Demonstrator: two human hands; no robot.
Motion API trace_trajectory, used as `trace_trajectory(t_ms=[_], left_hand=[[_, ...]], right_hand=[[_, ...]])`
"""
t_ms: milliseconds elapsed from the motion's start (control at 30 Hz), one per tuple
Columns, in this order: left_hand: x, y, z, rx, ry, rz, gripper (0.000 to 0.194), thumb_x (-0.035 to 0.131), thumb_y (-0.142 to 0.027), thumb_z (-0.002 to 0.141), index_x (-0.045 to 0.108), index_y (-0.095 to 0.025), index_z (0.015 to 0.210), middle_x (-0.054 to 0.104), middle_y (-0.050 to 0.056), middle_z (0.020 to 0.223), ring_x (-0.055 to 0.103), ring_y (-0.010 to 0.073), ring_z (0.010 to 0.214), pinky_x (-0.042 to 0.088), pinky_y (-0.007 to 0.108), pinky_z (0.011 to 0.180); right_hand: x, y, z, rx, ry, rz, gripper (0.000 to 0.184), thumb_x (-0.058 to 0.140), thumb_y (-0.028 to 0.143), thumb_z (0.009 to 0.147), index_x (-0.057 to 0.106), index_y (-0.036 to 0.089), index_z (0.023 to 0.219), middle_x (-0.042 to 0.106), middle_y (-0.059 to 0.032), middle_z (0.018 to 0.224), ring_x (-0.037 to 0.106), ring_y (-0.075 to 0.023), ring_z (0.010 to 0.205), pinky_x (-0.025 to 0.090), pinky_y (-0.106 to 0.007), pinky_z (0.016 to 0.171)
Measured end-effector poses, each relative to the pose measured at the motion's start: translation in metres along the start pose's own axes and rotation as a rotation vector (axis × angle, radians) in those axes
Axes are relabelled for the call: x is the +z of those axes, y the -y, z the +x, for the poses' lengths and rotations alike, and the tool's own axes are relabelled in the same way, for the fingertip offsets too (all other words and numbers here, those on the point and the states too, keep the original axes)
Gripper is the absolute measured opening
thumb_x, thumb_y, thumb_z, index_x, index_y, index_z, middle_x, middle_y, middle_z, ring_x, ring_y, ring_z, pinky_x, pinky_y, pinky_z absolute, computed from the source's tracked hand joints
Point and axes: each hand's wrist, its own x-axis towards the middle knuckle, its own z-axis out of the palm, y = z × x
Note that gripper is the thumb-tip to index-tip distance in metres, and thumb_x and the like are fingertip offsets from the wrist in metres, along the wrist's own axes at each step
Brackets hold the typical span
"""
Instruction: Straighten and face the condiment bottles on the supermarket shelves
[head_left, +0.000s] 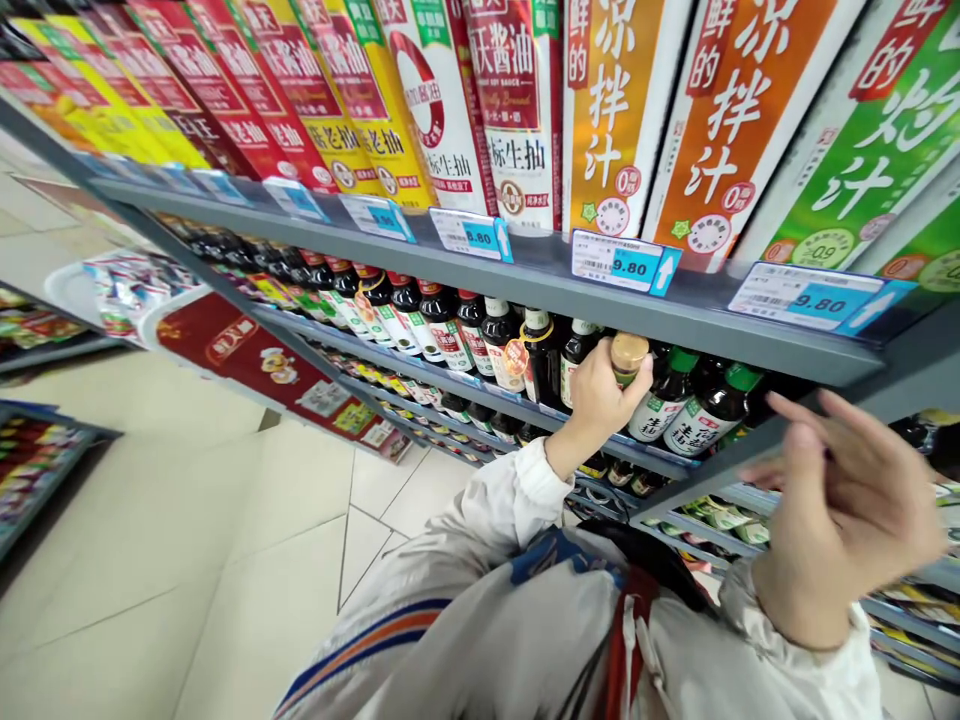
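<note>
Gold-topped bottle point(628, 362) held by the left hand point(604, 392), green-topped bottles point(709, 412) lined up beside it, tall boxes point(611, 125) stood on the shelf point(525, 272) above, right hand point(844, 515) held out, blurred

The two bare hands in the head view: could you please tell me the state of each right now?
Left hand: closed around the top of a round, gold-capped bottle.
Right hand: open, fingers loosely curved, holding nothing visible.

Open front, bottles point(682, 405) either side, shelf point(525, 275) above
</note>
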Motion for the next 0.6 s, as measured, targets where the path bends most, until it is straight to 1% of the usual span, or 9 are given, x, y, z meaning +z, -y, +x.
trace_trajectory(t_ms=[67,100,167,300,400,500,600], left_hand=[[0.004,0.001,0.002,-0.019,0.01,0.019,0.043,0.045,-0.06,0.097,0.054,-0.019,0.094,0.067,0.007,0.079,0.069,0.0218,0.076,0.052,0.031,0.069],[0.006,0.002,0.004,-0.031,0.023,0.031,0.043,0.046,-0.06,0.097,0.055,-0.018,0.097,0.068,0.008,0.082,0.07,0.0231,0.079,0.053,0.032,0.07],[0.01,0.004,0.009,-0.057,0.075,0.065,0.044,0.049,-0.059,0.096,0.055,-0.017,0.103,0.07,0.011,0.09,0.071,0.0261,0.087,0.054,0.034,0.074],[0.014,0.006,0.015,-0.074,0.184,0.162,0.049,0.052,-0.058,0.096,0.053,-0.013,0.117,0.07,0.017,0.103,0.071,0.0303,0.1,0.055,0.038,0.083],[0.008,0.006,0.015,-0.015,0.19,0.155,0.054,0.05,-0.058,0.098,0.049,-0.011,0.125,0.068,0.018,0.11,0.069,0.0304,0.108,0.055,0.041,0.091],[0.0,0.006,0.016,0.043,0.192,0.124,0.049,0.047,-0.055,0.1,0.05,-0.013,0.126,0.066,0.017,0.117,0.065,0.0297,0.117,0.053,0.041,0.098],[-0.007,0.006,0.019,0.062,0.258,0.119,0.047,0.047,-0.054,0.1,0.053,-0.013,0.123,0.065,0.018,0.118,0.066,0.0304,0.115,0.054,0.041,0.096]], right_hand=[[-0.006,0.003,0.002,-0.073,-0.223,-0.022,0.028,0.074,0.029,0.088,0.073,0.026,0.116,0.073,-0.007,0.101,0.071,-0.028,0.072,0.049,-0.037,0.04],[-0.007,0.001,0.005,-0.104,-0.295,-0.036,0.026,0.075,0.031,0.087,0.074,0.027,0.113,0.074,-0.0068,0.097,0.071,-0.0297,0.072,0.046,-0.037,0.037],[-0.007,-0.007,0.009,-0.133,-0.356,-0.026,0.024,0.077,0.035,0.084,0.076,0.028,0.107,0.074,-0.0068,0.092,0.071,-0.0314,0.068,0.04,-0.037,0.033],[-0.004,-0.023,0.008,-0.162,-0.363,0.046,0.02,0.079,0.034,0.081,0.078,0.025,0.098,0.072,-0.0077,0.083,0.071,-0.0335,0.066,0.04,-0.037,0.031],[-0.001,-0.025,0.003,-0.149,-0.327,0.062,0.019,0.079,0.033,0.081,0.078,0.026,0.099,0.071,-0.0066,0.079,0.07,-0.0323,0.061,0.038,-0.036,0.03],[0.002,-0.024,0.001,-0.126,-0.276,0.056,0.018,0.078,0.034,0.082,0.078,0.029,0.099,0.07,-0.0049,0.077,0.068,-0.0303,0.057,0.039,-0.036,0.03],[0.006,-0.022,0.001,-0.13,-0.268,0.06,0.016,0.078,0.033,0.082,0.078,0.028,0.098,0.068,-0.0042,0.074,0.068,-0.0308,0.058,0.039,-0.036,0.03]])
